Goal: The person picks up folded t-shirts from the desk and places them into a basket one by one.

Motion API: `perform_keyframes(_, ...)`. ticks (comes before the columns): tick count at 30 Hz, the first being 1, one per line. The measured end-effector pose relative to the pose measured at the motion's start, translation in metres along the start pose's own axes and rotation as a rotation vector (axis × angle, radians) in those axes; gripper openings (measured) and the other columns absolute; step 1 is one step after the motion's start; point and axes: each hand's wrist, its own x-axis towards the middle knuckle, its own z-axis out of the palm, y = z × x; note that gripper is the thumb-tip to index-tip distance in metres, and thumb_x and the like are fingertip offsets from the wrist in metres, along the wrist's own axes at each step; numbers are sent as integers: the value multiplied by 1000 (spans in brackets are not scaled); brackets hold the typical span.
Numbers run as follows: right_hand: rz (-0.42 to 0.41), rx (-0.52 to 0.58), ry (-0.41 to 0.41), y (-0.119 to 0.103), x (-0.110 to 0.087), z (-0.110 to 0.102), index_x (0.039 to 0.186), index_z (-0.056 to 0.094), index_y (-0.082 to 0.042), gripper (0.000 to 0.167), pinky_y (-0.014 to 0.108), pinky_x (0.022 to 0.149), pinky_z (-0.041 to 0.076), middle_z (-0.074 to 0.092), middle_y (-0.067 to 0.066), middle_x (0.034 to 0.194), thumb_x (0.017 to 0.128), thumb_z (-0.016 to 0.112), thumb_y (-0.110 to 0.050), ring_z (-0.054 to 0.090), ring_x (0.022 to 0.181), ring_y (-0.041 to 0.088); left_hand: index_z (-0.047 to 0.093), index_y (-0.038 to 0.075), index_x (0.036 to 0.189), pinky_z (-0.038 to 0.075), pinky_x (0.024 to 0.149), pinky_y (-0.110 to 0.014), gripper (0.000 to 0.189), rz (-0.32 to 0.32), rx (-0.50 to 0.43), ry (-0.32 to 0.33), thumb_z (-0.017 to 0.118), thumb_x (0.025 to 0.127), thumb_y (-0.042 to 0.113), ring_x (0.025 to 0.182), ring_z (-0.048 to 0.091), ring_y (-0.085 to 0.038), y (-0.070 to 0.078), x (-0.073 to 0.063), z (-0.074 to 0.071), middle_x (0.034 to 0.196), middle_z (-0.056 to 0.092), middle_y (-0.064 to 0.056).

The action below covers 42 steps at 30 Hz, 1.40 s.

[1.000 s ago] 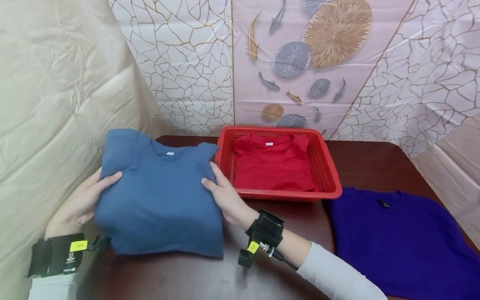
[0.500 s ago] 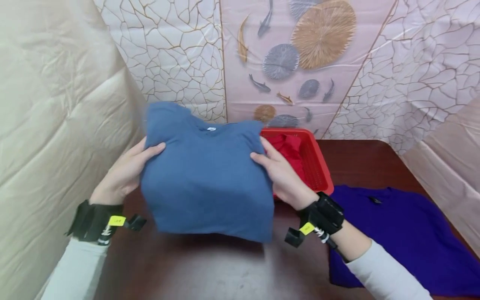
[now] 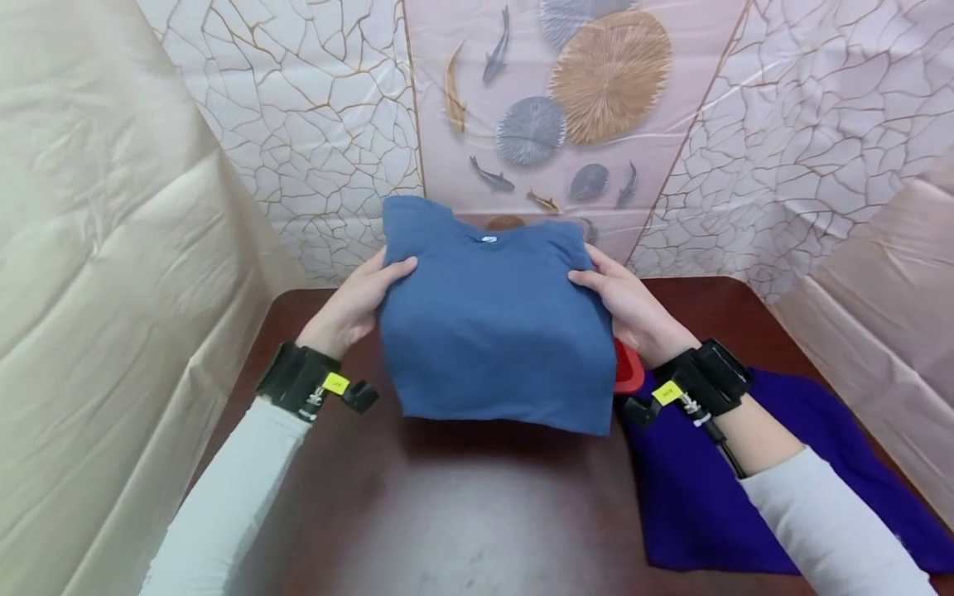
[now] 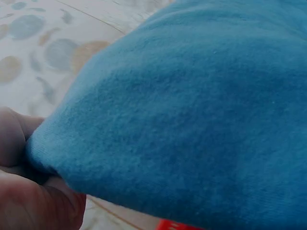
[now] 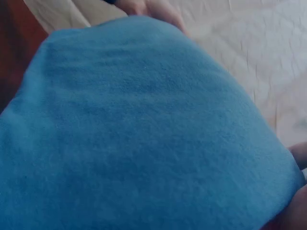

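Note:
Held up in the air above the table is a folded blue T-shirt (image 3: 495, 323), its collar with a white label toward the far side. My left hand (image 3: 358, 298) pinches its left side, thumb on top and the other fingers beneath. On the opposite side my right hand (image 3: 629, 302) grips the shirt the same way. Most of the red basket (image 3: 628, 370) is hidden behind the blue shirt; only a corner shows by my right hand. The left wrist view shows the cloth (image 4: 182, 115) between thumb and fingers.
A folded purple shirt (image 3: 708, 488) lies on the right of the dark brown table (image 3: 447, 513), partly under my right forearm. Patterned cloth (image 3: 335, 124) hangs behind the table, and a beige curtain (image 3: 112, 290) hangs along the left side.
Both hands have carried the blue T-shirt from the left to the right, now in front of the red basket. The red shirt in the basket has gone out of sight behind it.

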Motion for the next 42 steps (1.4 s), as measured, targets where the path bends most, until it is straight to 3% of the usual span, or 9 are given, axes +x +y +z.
perform_keyframes(12,85,-73,26,32,42,-45,163,-6,-28,71,53,122,19,-5,6,171,110,39,-16,6,156,32,9,28,164,31,117,-53,67,-69,2,-37,47,109,27,148,31,-32,-36,56,7,167,22,-10)
perform_keyframes(19,126,-135,-5,52,58,-57,161,-13,-32,73,56,122,18,-17,3,169,111,38,-17,-2,156,36,3,27,164,31,117,-54,65,-146,-9,-94,40,111,20,148,31,-35,-54,73,2,167,18,-12)
perform_keyframes(23,112,-156,-30,61,64,-60,163,-11,-30,71,57,121,16,-14,6,170,111,36,-15,-2,156,35,2,23,164,31,118,-54,74,-188,-8,-117,47,107,10,148,31,-35,-59,76,1,166,21,-12)
perform_keyframes(27,105,-194,-33,70,69,-62,164,-6,-26,70,59,121,15,-9,11,170,110,36,-11,1,155,36,-3,22,164,30,118,-55,93,-234,45,-141,56,99,-6,149,28,-34,-60,76,1,166,20,-13)
perform_keyframes(30,147,-228,-10,75,72,-65,164,-4,-24,69,61,120,15,-11,12,169,110,36,-8,2,155,39,-10,22,163,28,118,-55,102,-273,109,-155,58,94,-13,151,24,-33,-61,76,3,167,15,-13)
perform_keyframes(37,234,-318,18,79,74,-65,162,-13,-19,78,64,120,10,-20,14,167,107,39,-1,-6,154,42,3,6,161,35,115,-53,88,-349,293,-168,56,93,-13,146,34,-37,-64,80,9,162,26,-20)
perform_keyframes(42,242,-407,13,77,73,-65,161,-15,-14,87,64,120,9,-15,22,167,102,46,4,-5,153,44,11,-5,157,44,110,-47,80,-418,487,-144,61,95,-5,141,41,-36,-64,79,15,158,30,-22)
